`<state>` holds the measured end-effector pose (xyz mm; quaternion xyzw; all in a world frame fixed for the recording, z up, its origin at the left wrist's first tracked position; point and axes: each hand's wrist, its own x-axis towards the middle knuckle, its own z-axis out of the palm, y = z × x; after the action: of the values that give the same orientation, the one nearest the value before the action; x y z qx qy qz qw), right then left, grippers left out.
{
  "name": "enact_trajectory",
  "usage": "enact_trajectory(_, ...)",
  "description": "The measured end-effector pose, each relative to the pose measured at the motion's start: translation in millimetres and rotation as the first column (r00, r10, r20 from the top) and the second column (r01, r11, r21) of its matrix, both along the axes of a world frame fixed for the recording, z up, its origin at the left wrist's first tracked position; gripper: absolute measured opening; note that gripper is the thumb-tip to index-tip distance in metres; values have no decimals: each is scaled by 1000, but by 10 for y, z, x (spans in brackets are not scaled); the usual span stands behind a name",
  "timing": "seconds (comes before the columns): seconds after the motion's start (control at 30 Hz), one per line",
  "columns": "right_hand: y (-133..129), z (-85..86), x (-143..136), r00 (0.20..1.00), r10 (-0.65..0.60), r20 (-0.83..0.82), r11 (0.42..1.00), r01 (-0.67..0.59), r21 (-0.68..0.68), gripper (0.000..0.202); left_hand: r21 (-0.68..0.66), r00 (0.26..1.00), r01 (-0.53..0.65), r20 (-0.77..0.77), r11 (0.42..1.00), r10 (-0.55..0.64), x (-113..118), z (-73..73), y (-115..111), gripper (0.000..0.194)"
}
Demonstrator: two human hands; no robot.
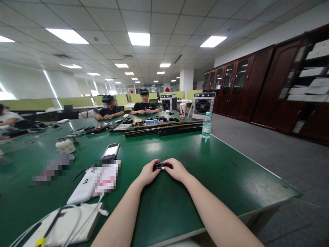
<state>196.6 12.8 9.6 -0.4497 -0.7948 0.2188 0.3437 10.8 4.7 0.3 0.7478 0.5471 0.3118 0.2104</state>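
Between my two hands, just above the green table (154, 147), is a small black and silver object (161, 166). My left hand (149, 172) grips its left end with thumb and fingers pressed together. On the other side, my right hand (177, 169) pinches the right end in the same way. The fingertips cover both ends, and the object's details are too small to make out. Left of my hands lie a phone (111, 151), a white power bank (82, 187) marked 2 and a white and pink paper (107, 176).
A water bottle (206, 126) stands at the back right, beside long black strips (164, 128). Cables cross a cream box (82, 226) at the lower left. A patterned white jar (65, 145) stands farther left. People sit across the table and at the far left.
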Motion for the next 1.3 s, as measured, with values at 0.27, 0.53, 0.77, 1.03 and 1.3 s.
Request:
enact_trajectory(0.27,40,-67,5,999,34,-9,999,-34,7,23,18,1000,-4,0,1000,4,-2,-24,15,41)
enact_trajectory(0.53,66,-109,2,999,23,25,1000,-24,11,25,30,1000,11,-5,999,-11,-24,-44,27,43)
enact_trajectory(0.77,62,-100,-5,999,21,36,1000,-21,13,23,29,1000,21,-7,999,-21,-34,-39,19,44)
enact_trajectory(1.03,23,-79,-22,994,-15,111,999,11,37,22,21,1000,15,-13,1000,-14,-22,-42,31,45)
enact_trajectory(1.3,1,-43,-14,986,-16,165,1000,12,27,21,37,1000,-18,19,999,18,-12,-49,24,51)
